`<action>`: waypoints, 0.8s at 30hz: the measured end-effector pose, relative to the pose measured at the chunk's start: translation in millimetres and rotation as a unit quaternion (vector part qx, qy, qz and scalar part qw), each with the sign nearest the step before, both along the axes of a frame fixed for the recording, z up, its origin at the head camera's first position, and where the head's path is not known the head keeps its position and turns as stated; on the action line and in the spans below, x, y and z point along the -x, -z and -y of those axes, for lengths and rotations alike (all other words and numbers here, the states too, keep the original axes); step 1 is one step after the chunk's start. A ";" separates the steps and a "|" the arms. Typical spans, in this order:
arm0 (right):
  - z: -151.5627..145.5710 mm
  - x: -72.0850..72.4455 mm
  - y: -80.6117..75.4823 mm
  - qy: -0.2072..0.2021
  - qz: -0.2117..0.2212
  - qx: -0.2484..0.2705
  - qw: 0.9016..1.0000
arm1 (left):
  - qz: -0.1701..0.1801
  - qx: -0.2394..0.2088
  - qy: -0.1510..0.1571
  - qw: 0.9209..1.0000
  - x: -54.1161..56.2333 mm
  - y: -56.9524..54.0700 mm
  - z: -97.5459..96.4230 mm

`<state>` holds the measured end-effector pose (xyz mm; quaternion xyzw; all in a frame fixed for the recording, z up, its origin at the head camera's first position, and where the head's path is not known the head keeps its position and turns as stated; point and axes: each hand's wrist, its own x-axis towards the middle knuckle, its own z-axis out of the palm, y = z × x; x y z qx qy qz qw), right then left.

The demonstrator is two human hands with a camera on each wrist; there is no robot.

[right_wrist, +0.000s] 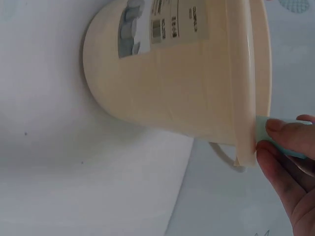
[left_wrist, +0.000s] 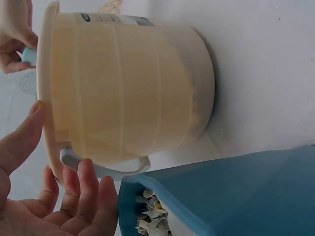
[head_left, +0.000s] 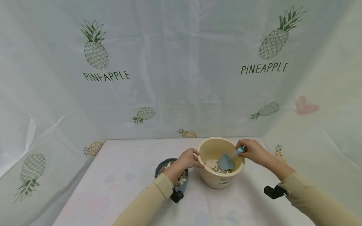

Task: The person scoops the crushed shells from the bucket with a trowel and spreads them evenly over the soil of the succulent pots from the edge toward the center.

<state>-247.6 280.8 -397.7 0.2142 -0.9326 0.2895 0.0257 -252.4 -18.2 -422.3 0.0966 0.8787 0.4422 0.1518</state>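
A cream bucket (head_left: 216,182) stands upright on the table, with some pebbles or shells on its bottom. My left hand (head_left: 188,159) grips its rim from the left, thumb on the rim and fingers by the grey bail handle (left_wrist: 110,172). Over the right side of the rim, my right hand (head_left: 253,151) pinches the handle end of a light blue scoop (head_left: 226,162). The scoop's blade tilts down into the bucket, against the pebbles. Close under my left wrist is a blue pot (left_wrist: 236,191) holding shells and small stones (left_wrist: 153,215), partly hidden by the forearm in the head view.
The table (head_left: 127,188) wears a pale cloth. A white curtain (head_left: 175,78) printed with pineapples hangs behind and along both sides. Black wrist mounts (head_left: 274,192) sit on both sleeves. A printed label (right_wrist: 162,24) is stuck to the bucket's wall.
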 end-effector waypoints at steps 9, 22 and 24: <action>-0.2 7.8 -11.4 -0.066 0.015 -0.045 0.997 | 0.000 -0.009 0.002 1.000 0.3 0.7 1.3; 4.0 5.6 -6.6 -0.057 0.100 0.024 0.993 | -0.002 -0.010 0.000 1.000 -0.7 2.7 1.2; 3.2 5.5 -3.3 -0.050 0.104 0.037 0.993 | -0.003 -0.010 0.001 1.000 -0.7 3.1 0.8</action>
